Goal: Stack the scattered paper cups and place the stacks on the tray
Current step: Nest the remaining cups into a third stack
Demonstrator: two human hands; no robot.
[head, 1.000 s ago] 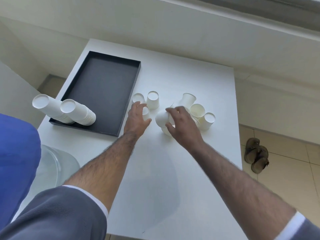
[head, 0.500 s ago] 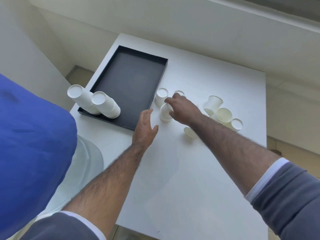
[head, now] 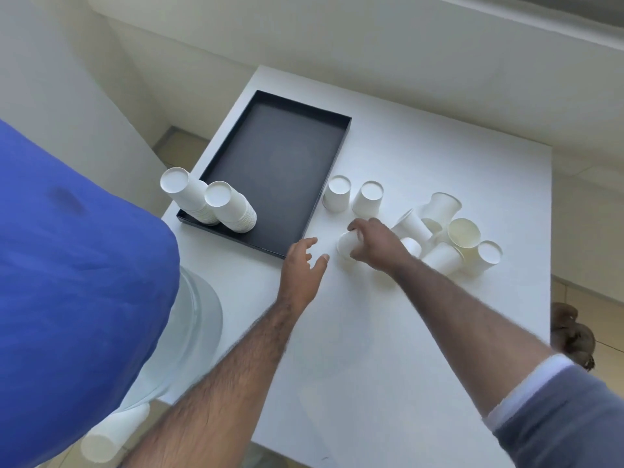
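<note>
A black tray [head: 277,157] lies on the white table, with two stacks of upside-down white paper cups [head: 216,206] at its near left corner. My right hand [head: 374,244] is shut on a white paper cup [head: 346,244] just right of the tray's near corner. My left hand [head: 302,268] hovers open beside it, holding nothing. Two single upside-down cups [head: 337,194] [head: 369,197] stand by the tray's right rim. A loose pile of several cups [head: 452,238] lies to the right of my right hand.
The white table [head: 371,366] ends close at the left and right. A blue bulk [head: 67,282] fills the left, above a clear water bottle [head: 199,319]. A stack of cups [head: 111,430] lies low at the left. Sandals [head: 570,332] sit on the floor right.
The view has swung right and closer. My right hand has drawn back slightly toward me with its cup. My left hand stays open beside it.
</note>
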